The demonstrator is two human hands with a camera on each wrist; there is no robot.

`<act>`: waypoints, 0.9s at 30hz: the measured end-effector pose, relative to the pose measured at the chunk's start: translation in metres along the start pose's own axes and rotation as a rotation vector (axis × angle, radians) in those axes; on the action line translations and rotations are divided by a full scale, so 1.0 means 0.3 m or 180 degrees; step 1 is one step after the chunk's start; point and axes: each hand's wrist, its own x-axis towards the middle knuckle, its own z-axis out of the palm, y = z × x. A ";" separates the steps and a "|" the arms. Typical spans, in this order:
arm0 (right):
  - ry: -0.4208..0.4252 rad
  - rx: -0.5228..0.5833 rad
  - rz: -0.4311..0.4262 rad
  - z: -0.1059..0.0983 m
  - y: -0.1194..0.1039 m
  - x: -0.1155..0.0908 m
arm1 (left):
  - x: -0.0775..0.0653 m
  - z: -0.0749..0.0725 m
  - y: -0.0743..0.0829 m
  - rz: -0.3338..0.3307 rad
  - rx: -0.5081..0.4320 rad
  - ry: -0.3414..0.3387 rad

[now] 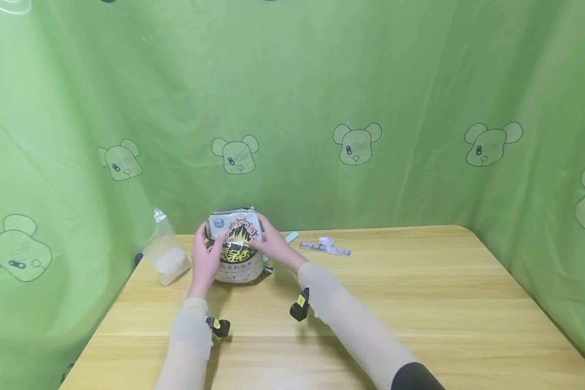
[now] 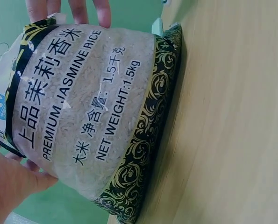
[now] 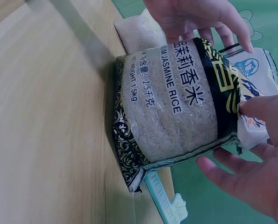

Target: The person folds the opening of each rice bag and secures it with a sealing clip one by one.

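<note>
A bag of jasmine rice [image 1: 236,254] stands upright on the table, its clear lower front showing the grains and its black base band patterned in gold. My left hand [image 1: 207,265] holds the bag's left side, thumb on the front. On the opposite side my right hand [image 1: 278,246] grips the upper part, with the thumb [image 3: 258,106] pressing the front near the white top. That top section [image 3: 255,70] is folded over toward the front. In the left wrist view, fingertips of the right hand [image 2: 78,9] show along the far side of the bag [image 2: 82,102].
A clear plastic bag with white grains [image 1: 171,264] leans to the left on the wooden table [image 1: 419,303]. Behind the rice bag's right side lies a mint-green sealing clip [image 3: 164,198]. A pale purple clip with a piano-key strip [image 1: 325,247] lies farther right. Green curtains [image 1: 292,81] surround the table.
</note>
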 end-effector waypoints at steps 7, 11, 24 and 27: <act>-0.0038 0.0073 0.0050 -0.023 -0.007 -0.042 | -0.024 0.001 -0.005 -0.0143 -0.0115 -0.0041; -0.0045 0.0102 0.0079 -0.037 -0.007 -0.062 | -0.038 -0.005 0.004 -0.0280 -0.0180 -0.0131; -0.0045 0.0121 0.0097 -0.087 0.010 -0.114 | -0.067 -0.014 0.041 -0.0451 -0.0585 -0.0507; -0.0024 0.0117 0.0109 -0.097 0.014 -0.122 | -0.066 -0.010 0.043 -0.0446 -0.0698 -0.0563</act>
